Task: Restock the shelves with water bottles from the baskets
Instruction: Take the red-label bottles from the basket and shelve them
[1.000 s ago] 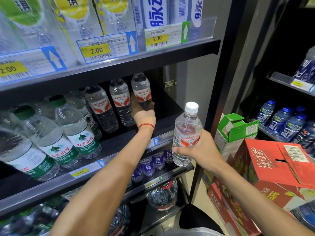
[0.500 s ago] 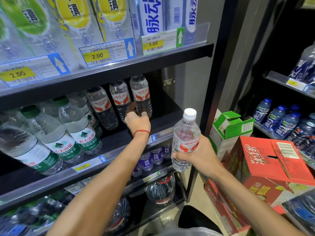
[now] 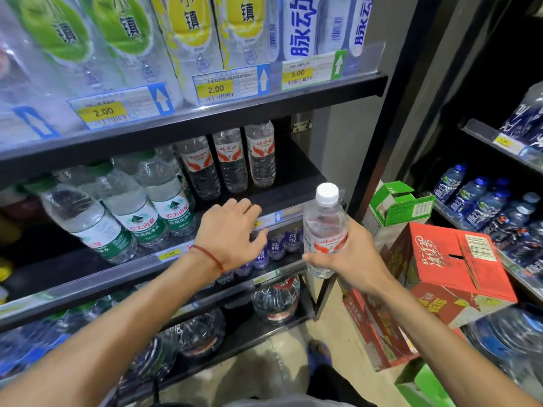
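My right hand (image 3: 349,259) grips a clear water bottle (image 3: 324,224) with a white cap and a red-and-white label, held upright in front of the shelf's right end. My left hand (image 3: 232,233) hovers empty with relaxed fingers over the front edge of the middle shelf (image 3: 296,171). At the back of that shelf stand three bottles with the same red label (image 3: 260,154). The shelf in front of them is bare.
Green-label bottles (image 3: 141,207) fill the left of the middle shelf. Packed drinks sit on the shelf above (image 3: 188,39), small purple bottles (image 3: 276,245) below. Red cartons (image 3: 449,265) and a green-and-white box (image 3: 396,204) stand at the right, beside a rack of blue bottles (image 3: 476,204).
My left hand has let go of the back-row bottle and drawn back to the shelf's front edge. The bottle in my right hand has stayed about where it was.
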Demonstrator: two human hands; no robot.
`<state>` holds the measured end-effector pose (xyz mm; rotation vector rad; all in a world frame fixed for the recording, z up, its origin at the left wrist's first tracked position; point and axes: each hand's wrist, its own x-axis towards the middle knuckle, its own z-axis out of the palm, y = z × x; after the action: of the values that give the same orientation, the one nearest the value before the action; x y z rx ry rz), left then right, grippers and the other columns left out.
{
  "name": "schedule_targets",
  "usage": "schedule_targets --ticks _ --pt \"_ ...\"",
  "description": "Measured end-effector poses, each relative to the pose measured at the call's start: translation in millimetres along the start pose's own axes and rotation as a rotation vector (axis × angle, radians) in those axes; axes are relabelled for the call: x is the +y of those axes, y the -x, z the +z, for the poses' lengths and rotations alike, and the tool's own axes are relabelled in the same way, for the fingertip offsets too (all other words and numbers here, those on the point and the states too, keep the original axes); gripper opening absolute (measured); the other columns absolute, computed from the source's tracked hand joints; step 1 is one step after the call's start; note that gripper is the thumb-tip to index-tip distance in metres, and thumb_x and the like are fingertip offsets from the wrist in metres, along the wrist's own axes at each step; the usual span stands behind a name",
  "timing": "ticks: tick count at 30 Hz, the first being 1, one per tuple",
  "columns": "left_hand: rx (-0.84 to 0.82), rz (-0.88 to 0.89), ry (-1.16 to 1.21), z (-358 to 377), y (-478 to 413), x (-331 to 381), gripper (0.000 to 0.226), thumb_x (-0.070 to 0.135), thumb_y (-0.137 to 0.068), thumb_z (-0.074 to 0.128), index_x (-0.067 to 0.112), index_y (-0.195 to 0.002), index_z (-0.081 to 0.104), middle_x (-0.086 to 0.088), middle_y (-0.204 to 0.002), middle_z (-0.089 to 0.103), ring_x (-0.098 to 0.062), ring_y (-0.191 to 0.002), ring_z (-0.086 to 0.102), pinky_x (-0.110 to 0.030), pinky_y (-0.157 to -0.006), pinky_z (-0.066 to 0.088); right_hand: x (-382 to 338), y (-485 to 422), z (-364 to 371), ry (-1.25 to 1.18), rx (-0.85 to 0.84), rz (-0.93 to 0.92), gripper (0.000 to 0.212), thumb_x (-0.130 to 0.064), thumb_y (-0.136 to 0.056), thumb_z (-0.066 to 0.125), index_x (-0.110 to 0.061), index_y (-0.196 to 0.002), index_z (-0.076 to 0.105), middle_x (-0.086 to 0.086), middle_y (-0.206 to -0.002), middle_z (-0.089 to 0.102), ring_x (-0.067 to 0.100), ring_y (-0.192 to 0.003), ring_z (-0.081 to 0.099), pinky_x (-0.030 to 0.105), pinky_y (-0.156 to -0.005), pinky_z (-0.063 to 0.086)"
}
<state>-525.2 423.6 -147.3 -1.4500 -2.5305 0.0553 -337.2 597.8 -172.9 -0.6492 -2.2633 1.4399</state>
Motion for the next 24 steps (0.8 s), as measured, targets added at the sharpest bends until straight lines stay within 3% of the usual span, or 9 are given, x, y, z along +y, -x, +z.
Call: schedule_targets --ticks 3,7,10,13,15,19,24 --pt "-0.112 0.027 -0.064 -7 17 2 0.059 0.064 -0.091 0.03 0.023 -0.121 0.059 0.002 -0.109 0.06 -0.024 -0.099 0.057 -0.039 -0.075 0.046 -5 1 -2 0.105 -0.033 -0.11 0.072 -0.013 -0.062 0.098 -0.037 -0.121 0.064 -0.015 -0.113 0.072 0.0 -0.104 0.068 0.031 -0.098 0.056" --pt "-0.169 0.004 -0.075 -16 30 -1 0.055 0.067 -0.095 0.034 0.025 -0.125 0.051 0.004 -0.114 0.052 -0.021 -0.108 0.051 -0.038 -0.082 0.037 -9 -13 -5 0.285 0.011 -0.206 0.074 -0.035 -0.059 0.097 -0.044 -0.123 0.064 -0.023 -0.115 0.05 -0.004 -0.112 0.054 0.031 -0.092 0.051" --pt "-0.151 -0.007 -0.06 -23 35 -2 0.051 0.067 -0.095 0.034 0.027 -0.122 0.05 0.005 -0.111 0.052 -0.02 -0.107 0.051 -0.038 -0.081 0.038 -17 -33 -4 0.294 0.079 -0.263 0.072 -0.032 -0.06 0.099 -0.043 -0.122 0.064 -0.024 -0.11 0.051 -0.012 -0.105 0.053 0.012 -0.085 0.043" --pt "-0.148 -0.041 -0.032 -25 34 -5 0.047 0.066 -0.094 0.036 0.028 -0.119 0.051 0.007 -0.109 0.054 -0.02 -0.106 0.053 -0.038 -0.083 0.042 -24 -57 5 0.174 0.195 -0.271 0.065 -0.018 -0.064 0.097 -0.033 -0.116 0.061 -0.014 -0.107 0.052 -0.005 -0.095 0.054 0.0 -0.083 0.036" --pt "-0.129 -0.065 -0.025 -25 30 -9 0.048 0.066 -0.092 0.035 0.029 -0.116 0.053 0.008 -0.106 0.055 -0.019 -0.103 0.056 -0.038 -0.082 0.045 -24 -74 14 0.093 0.278 -0.272 0.066 -0.017 -0.065 0.098 -0.029 -0.118 0.061 -0.006 -0.113 0.057 0.003 -0.103 0.059 0.004 -0.088 0.042" --pt "-0.088 -0.1 -0.027 -26 16 -19 0.057 0.066 -0.085 0.029 0.028 -0.117 0.056 0.007 -0.104 0.058 -0.02 -0.101 0.058 -0.037 -0.079 0.046 -23 -110 24 -0.061 0.382 -0.276 0.072 -0.019 -0.064 0.101 -0.04 -0.112 0.052 0.005 -0.123 0.063 0.013 -0.113 0.065 0.025 -0.097 0.053" --pt "-0.059 -0.141 -0.012 -16 -4 -24 0.061 0.068 -0.084 0.028 0.028 -0.119 0.058 0.008 -0.107 0.06 -0.02 -0.105 0.059 -0.038 -0.083 0.05 -3 -159 33 -0.082 0.404 -0.21 0.071 -0.019 -0.064 0.1 -0.022 -0.12 0.055 0.008 -0.122 0.066 0.016 -0.112 0.065 0.024 -0.1 0.05"
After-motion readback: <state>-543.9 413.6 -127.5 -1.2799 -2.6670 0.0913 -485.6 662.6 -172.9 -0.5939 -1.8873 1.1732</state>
